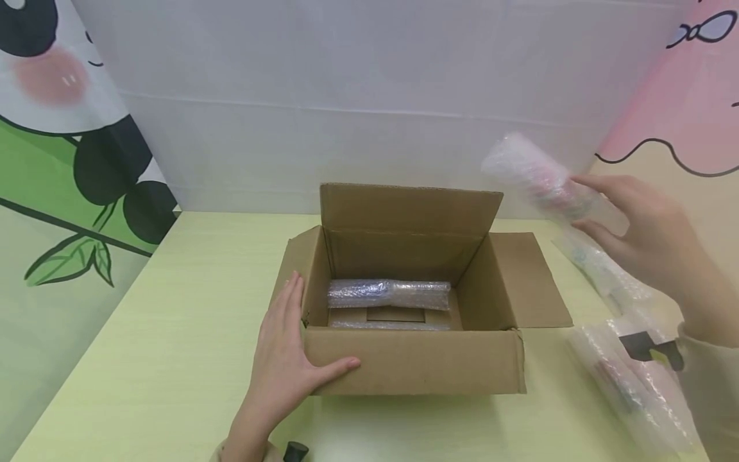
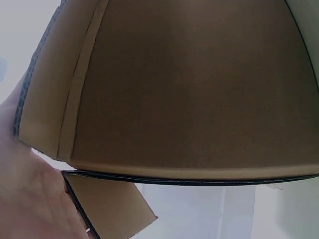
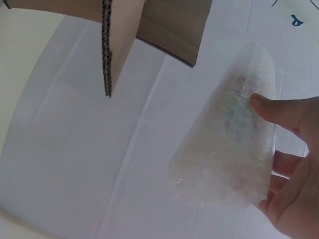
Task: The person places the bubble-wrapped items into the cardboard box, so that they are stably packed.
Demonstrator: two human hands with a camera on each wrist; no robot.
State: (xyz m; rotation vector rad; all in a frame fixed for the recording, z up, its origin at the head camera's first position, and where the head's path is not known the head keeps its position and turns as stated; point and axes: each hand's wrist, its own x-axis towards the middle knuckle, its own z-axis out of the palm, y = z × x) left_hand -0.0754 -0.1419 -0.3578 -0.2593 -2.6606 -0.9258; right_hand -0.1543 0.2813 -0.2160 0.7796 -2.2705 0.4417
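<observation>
My right hand point(image 1: 652, 231) grips a bubble-wrapped bundle point(image 1: 539, 176) in the air, above and to the right of the open cardboard box point(image 1: 416, 362). Pinkish and greenish colours show through the wrap, and the right wrist view has the thumb lying across the bundle point(image 3: 232, 134). At the box's front left corner rests my left hand point(image 1: 285, 359), its fingers straight along the left flap and its thumb on the front flap. Inside the box lies a bubble-wrapped roll point(image 1: 388, 294). A second wrapped piece point(image 1: 389, 325) is partly hidden behind the front wall.
On the table to the right lie more bubble-wrapped packs point(image 1: 629, 385), partly covered by my right forearm. The box's right flap point(image 1: 531, 279) folds outward, and its back flap point(image 1: 410, 208) stands up. A pale cloth wall point(image 1: 358, 147) hangs behind the table.
</observation>
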